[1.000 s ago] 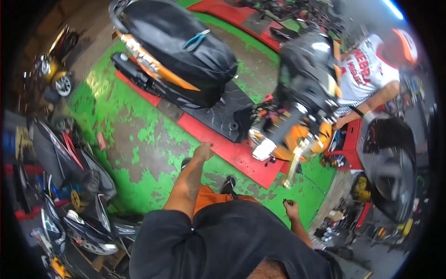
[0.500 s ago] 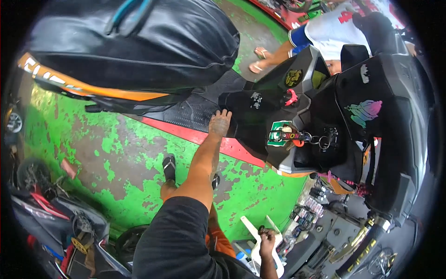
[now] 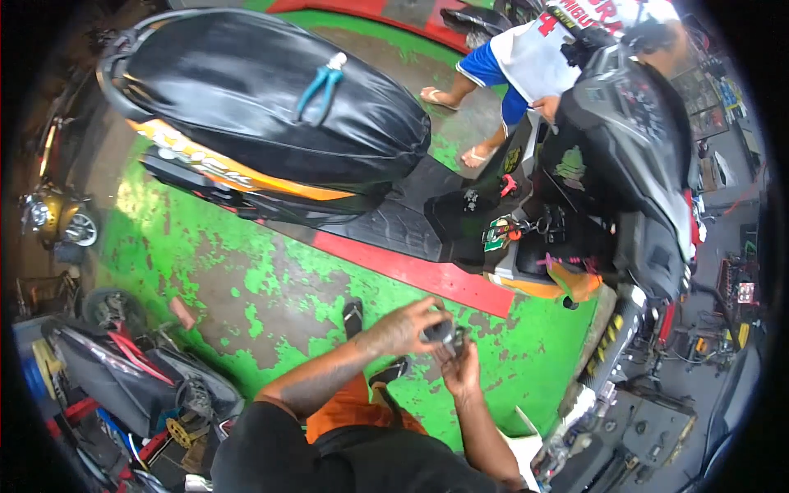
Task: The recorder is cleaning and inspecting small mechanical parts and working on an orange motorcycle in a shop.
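My left hand (image 3: pixel 407 330) and my right hand (image 3: pixel 459 368) are together below the scooter's footboard (image 3: pixel 403 222), both closed round a small dark part (image 3: pixel 440 335) whose details I cannot make out. Just beyond them is the red strip (image 3: pixel 370 255) on the green floor. The scooter's black seat (image 3: pixel 214 82) bears pliers with teal handles (image 3: pixel 320 89). A bunch of keys (image 3: pixel 505 234) hangs at the dark front panel, right of the footboard.
A co-worker in white top (image 3: pixel 542 49) stands behind the scooter, a hand near its front panel. Partly dismantled scooters (image 3: pixel 123 353) crowd the lower left, a yellow scooter (image 3: pixel 49 215) the left edge. A white chair (image 3: pixel 518 448) and a cluttered bench (image 3: pixel 657 427) are at right.
My left hand has left the footboard area and moved down-right to meet my right hand, which has risen, at the dark part. The view has shifted, showing the whole seat and pliers.
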